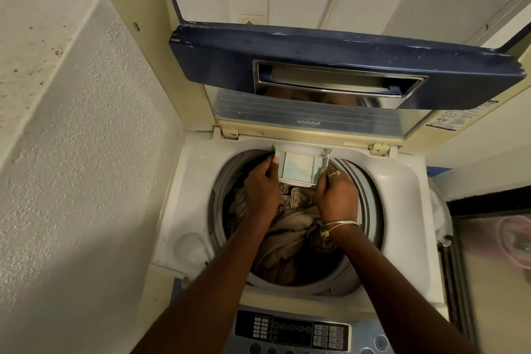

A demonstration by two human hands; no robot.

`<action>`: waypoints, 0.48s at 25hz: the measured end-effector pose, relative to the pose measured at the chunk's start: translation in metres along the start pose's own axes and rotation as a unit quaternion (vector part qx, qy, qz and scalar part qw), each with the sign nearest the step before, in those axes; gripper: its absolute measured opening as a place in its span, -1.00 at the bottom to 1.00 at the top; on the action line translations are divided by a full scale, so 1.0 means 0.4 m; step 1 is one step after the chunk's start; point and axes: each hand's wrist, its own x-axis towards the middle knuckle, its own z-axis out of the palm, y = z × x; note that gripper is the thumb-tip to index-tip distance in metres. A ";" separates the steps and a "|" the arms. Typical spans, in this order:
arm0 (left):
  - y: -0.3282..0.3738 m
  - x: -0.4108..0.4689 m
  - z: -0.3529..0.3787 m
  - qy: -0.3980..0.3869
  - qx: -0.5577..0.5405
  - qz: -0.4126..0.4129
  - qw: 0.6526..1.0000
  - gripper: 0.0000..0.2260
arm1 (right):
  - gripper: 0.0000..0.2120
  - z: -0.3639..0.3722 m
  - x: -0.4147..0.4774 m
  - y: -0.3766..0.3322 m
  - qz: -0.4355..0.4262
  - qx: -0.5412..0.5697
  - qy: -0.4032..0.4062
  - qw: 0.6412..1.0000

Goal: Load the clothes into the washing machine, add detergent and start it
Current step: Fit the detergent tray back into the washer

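Between the fingers [275,162] of both hands, at the far rim of the tub, sits the detergent drawer [296,181], partly out of its slot and holding pale blue powder [297,171]. The left hand [260,181] pinches its left edge, thumb on top. The right hand [334,190] curls its fingers round the right side. Below the fingers, brown clothes [290,218] lie heaped in the drum of the washing machine [402,190].

A crooked push could, I judge, jam the drawer in its slot. A tilt would tip the powder onto the clothes in one clump.

Beyond the fingertips the blue-edged lid [344,66] stands raised. On the wrist side is the control panel [291,330], with no hand on it. A rough white wall [86,123] closes in the left of this narrow, dim corner, and something pink shows blurred at the right.
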 end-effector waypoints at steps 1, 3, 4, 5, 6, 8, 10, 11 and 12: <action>0.001 -0.001 -0.001 -0.001 0.002 0.001 1.000 -0.57 | -0.79 -0.001 0.002 0.002 -0.005 0.000 -0.001 1.000; 0.000 -0.006 -0.001 -0.001 0.005 0.006 1.000 -0.58 | -0.77 -0.005 0.002 0.007 -0.010 0.001 -0.006 1.000; -0.001 -0.009 0.000 0.003 0.005 0.005 1.000 -0.58 | -0.77 -0.006 0.002 0.008 -0.013 0.001 -0.006 1.000; -0.002 -0.013 -0.003 0.007 0.002 0.002 1.000 -0.59 | -0.77 -0.005 0.002 0.005 -0.016 0.000 -0.004 1.000; -0.003 -0.016 -0.006 0.015 -0.003 0.000 1.000 -0.61 | -0.77 -0.002 0.002 0.002 -0.019 -0.002 -0.004 1.000; -0.001 -0.023 -0.017 0.018 -0.013 -0.001 1.000 -0.62 | -0.78 0.005 0.000 -0.003 -0.019 -0.008 -0.007 1.000; 0.002 -0.026 -0.027 -0.001 0.001 0.006 1.000 -0.61 | -0.80 0.007 -0.002 -0.001 -0.011 -0.003 -0.004 1.000; 0.005 -0.024 -0.029 -0.013 0.008 0.009 1.000 -0.59 | -0.80 0.007 -0.004 0.003 -0.003 0.002 -0.004 1.000; 0.002 -0.019 -0.027 -0.021 0.011 0.011 1.000 -0.58 | -0.80 0.005 -0.005 0.007 0.004 0.007 -0.005 1.000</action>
